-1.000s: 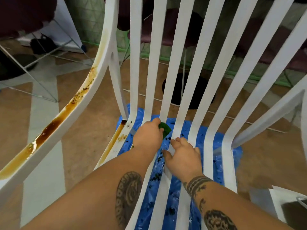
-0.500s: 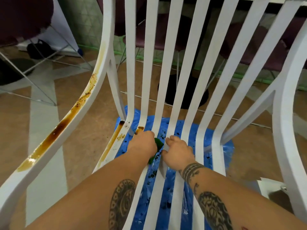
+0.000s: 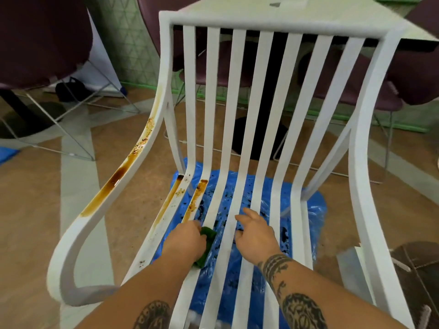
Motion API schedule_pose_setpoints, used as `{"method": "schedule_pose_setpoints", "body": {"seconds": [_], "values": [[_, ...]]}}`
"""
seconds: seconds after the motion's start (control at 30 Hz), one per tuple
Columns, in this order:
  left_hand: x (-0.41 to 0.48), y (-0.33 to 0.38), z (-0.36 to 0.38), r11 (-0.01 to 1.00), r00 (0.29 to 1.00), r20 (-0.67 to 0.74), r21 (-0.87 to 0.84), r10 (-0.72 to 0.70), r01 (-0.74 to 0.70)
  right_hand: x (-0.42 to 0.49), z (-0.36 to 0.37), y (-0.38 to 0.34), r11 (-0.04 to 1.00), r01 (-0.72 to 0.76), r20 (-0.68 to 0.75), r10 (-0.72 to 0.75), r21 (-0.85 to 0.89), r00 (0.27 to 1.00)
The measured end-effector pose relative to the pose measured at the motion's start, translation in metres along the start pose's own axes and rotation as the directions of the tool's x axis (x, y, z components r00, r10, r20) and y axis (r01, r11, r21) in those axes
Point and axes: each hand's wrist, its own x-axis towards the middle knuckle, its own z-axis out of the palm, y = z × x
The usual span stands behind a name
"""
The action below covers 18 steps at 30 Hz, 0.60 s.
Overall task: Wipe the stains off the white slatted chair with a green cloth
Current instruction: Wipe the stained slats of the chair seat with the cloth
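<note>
From the head camera, the chair [image 3: 273, 22] stood over a blue sheet [image 3: 317, 217] on the floor, seat towards the person. The left hand [image 3: 184, 241] lay on the seat slats near the left side, its fingers curled round the cloth [image 3: 209, 236], which showed as a green wad bunched at the fingertips and trailing back under the palm. The right hand [image 3: 255, 236] rested a slat or two to the right with its fingers loosely spread and holding nothing; whether it pressed on the slat I could not tell.

What mattered was the brown streak [image 3: 196, 198] on the second slat. It began just ahead of the left knuckles and ran away from the person, up the slat towards the backrest, so its long axis followed the slat. The left hand, with the cloth, was plainly nearer to it. A straight push forward along the slat looked like what the next stroke needed.

A second streak [image 3: 171, 198] lay on the seat rail just left of it, and a longer one [image 3: 116, 176] on the left armrest, well apart. Both looked unwiped.
</note>
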Motion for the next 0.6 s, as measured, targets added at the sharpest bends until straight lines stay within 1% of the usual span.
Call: {"method": "schedule_pose_setpoints", "body": {"seconds": [0.1, 0.2, 0.27, 0.33, 0.37, 0.4, 0.47, 0.53, 0.6], "values": [[-0.029, -0.010, 0.005, 1.000, 1.000, 0.006, 0.005, -0.009, 0.009, -0.014, -0.004, -0.003, 1.000, -0.009, -0.002, 0.009, -0.008, 1.000], [-0.051, -0.015, 0.008, 1.000, 1.000, 0.018, 0.019, -0.013, 0.013, -0.026, -0.003, -0.007, 0.998, -0.007, 0.026, 0.009, -0.063, 1.000], [-0.061, -0.018, 0.009, 0.999, 1.000, 0.027, 0.045, -0.017, 0.015, -0.035, 0.001, -0.012, 0.993, -0.015, 0.105, 0.027, -0.113, 0.994], [-0.067, -0.022, 0.005, 0.997, 0.997, 0.071, 0.079, -0.027, 0.021, -0.045, 0.007, -0.016, 0.985, -0.005, 0.212, 0.042, -0.172, 0.976], [-0.066, -0.023, 0.000, 0.995, 0.995, 0.099, 0.097, -0.027, 0.018, -0.047, 0.010, -0.017, 0.980, 0.011, 0.233, 0.036, -0.199, 0.972], [-0.062, -0.024, -0.005, 0.995, 0.993, 0.119, 0.102, -0.023, 0.011, -0.047, 0.012, -0.018, 0.977, 0.022, 0.213, 0.024, -0.212, 0.977], [-0.049, -0.021, -0.016, 0.998, 0.994, 0.111, 0.057, -0.015, 0.009, -0.040, 0.013, -0.017, 0.985, -0.007, 0.112, 0.027, -0.174, 0.993], [-0.035, -0.013, -0.023, 0.997, 1.000, 0.018, -0.069, -0.018, 0.020, -0.028, 0.011, -0.015, 0.994, -0.022, 0.025, 0.025, -0.104, 0.999], [-0.017, -0.001, -0.023, 0.970, 0.995, -0.088, -0.240, -0.053, 0.031, -0.009, 0.008, -0.009, 0.998, -0.001, -0.014, 0.000, -0.062, 1.000]]}}
